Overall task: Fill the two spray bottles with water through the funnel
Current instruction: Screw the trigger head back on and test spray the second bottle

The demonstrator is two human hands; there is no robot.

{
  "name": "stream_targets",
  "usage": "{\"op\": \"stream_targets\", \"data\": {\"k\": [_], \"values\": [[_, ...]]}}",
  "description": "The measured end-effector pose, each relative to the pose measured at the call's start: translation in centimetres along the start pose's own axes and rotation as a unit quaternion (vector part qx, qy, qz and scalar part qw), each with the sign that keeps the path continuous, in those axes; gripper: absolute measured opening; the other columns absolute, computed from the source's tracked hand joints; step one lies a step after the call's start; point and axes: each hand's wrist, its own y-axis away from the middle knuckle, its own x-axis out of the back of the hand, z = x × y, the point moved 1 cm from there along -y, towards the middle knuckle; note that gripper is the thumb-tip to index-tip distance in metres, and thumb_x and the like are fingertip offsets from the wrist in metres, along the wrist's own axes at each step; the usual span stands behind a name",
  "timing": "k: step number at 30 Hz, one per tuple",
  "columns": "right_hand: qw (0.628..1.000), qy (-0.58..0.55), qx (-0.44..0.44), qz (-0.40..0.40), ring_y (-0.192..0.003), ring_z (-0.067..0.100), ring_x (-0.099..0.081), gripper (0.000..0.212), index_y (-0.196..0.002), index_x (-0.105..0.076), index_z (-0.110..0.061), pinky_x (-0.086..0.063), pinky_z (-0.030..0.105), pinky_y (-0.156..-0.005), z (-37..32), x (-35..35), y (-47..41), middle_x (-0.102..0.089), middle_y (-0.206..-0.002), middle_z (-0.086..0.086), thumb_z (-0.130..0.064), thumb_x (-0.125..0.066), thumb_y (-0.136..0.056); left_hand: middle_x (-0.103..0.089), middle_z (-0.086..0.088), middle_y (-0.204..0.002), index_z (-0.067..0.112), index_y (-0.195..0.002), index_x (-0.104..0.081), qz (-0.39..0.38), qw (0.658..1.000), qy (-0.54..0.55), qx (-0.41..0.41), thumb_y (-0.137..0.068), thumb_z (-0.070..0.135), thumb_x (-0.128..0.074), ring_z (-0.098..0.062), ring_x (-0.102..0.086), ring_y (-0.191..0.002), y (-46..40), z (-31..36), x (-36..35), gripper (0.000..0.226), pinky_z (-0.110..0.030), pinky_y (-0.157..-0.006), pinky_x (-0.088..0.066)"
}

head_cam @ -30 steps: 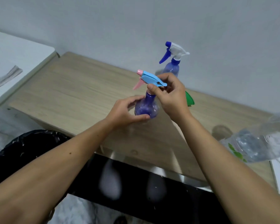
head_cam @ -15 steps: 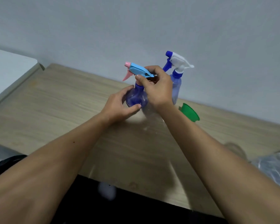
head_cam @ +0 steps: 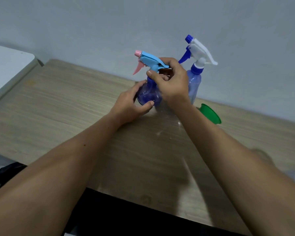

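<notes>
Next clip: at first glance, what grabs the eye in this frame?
Both hands meet mid-frame on the round purple spray bottle: the left hand cups its body while the right hand grips the neck under the light blue and pink trigger head. Just behind to the right, by the wall, stands a taller bottle with a white and blue sprayer. A green funnel lies on the wooden table beside it.

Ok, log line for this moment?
left hand: holds bottle | right hand: grips its sprayer | funnel: on table, unused
</notes>
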Motion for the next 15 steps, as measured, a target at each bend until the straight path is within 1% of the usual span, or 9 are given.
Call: {"op": "stream_targets", "data": {"k": [4,6,8,11,13,15], "values": [[1.0,-0.007,-0.005,-0.005,-0.096,0.003,-0.07,0.04,-0.126,-0.065,-0.013,-0.057,0.011,-0.082,0.0,0.1,0.1,-0.071,-0.112,0.0,-0.016,-0.084,-0.09,-0.058,-0.003,-0.153,0.02,-0.163,-0.037,0.001,0.999,-0.032,0.008,-0.091,0.037,-0.082,-0.018,-0.06,-0.135,-0.1,0.1,-0.2,0.086,-0.042,-0.112,-0.054],[1.0,-0.015,-0.004,-0.005,-0.098,0.001,-0.07,0.043,-0.128,-0.064,-0.012,-0.056,0.01,-0.082,-0.1,0.1,0.2,-0.07,-0.114,0.0,-0.013,-0.083,-0.09,-0.057,-0.002,-0.155,0.022,-0.165,-0.033,0.004,0.999,-0.031,0.01,-0.09,0.041,-0.081,-0.017,-0.059,-0.137,-0.1,0.0,-0.3,0.091,-0.043,-0.113,-0.053],[1.0,-0.027,-0.005,-0.001,-0.104,0.006,-0.071,0.049,-0.133,-0.063,-0.012,-0.059,0.016,-0.088,0.0,0.2,0.4,-0.07,-0.12,0.002,-0.012,-0.084,-0.089,-0.052,0.0,-0.161,0.025,-0.168,-0.026,0.007,1.0,-0.023,0.019,-0.087,0.047,-0.079,-0.016,-0.055,-0.143,0.0,0.0,-0.4,0.1,-0.044,-0.117,-0.051],[0.999,-0.04,-0.02,0.0,-0.119,0.014,-0.069,0.058,-0.14,-0.06,-0.013,-0.06,0.03,-0.101,0.5,0.5,0.7,-0.069,-0.129,0.004,-0.013,-0.086,-0.088,-0.04,0.0,-0.17,0.025,-0.171,-0.016,0.014,0.999,-0.025,0.037,-0.088,0.048,-0.079,-0.018,-0.044,-0.153,0.3,0.1,-0.6,0.106,-0.045,-0.122,-0.045],[0.998,-0.048,-0.03,-0.003,-0.124,0.014,-0.066,0.062,-0.142,-0.058,-0.013,-0.059,0.034,-0.104,0.6,0.9,1.1,-0.068,-0.133,0.003,-0.016,-0.086,-0.088,-0.037,-0.001,-0.172,0.023,-0.17,-0.015,0.018,0.999,-0.032,0.038,-0.088,0.051,-0.08,-0.019,-0.041,-0.155,0.6,0.3,-0.7,0.109,-0.046,-0.123,-0.044],[0.997,-0.065,-0.041,-0.004,-0.127,0.015,-0.065,0.064,-0.143,-0.057,-0.012,-0.057,0.035,-0.107,0.6,1.6,1.8,-0.067,-0.135,0.003,-0.016,-0.087,-0.087,-0.037,0.0,-0.172,0.025,-0.17,-0.015,0.026,0.998,-0.029,0.043,-0.082,0.058,-0.079,-0.019,-0.042,-0.154,1.2,0.6,-0.8,0.113,-0.048,-0.122,-0.045]]}}
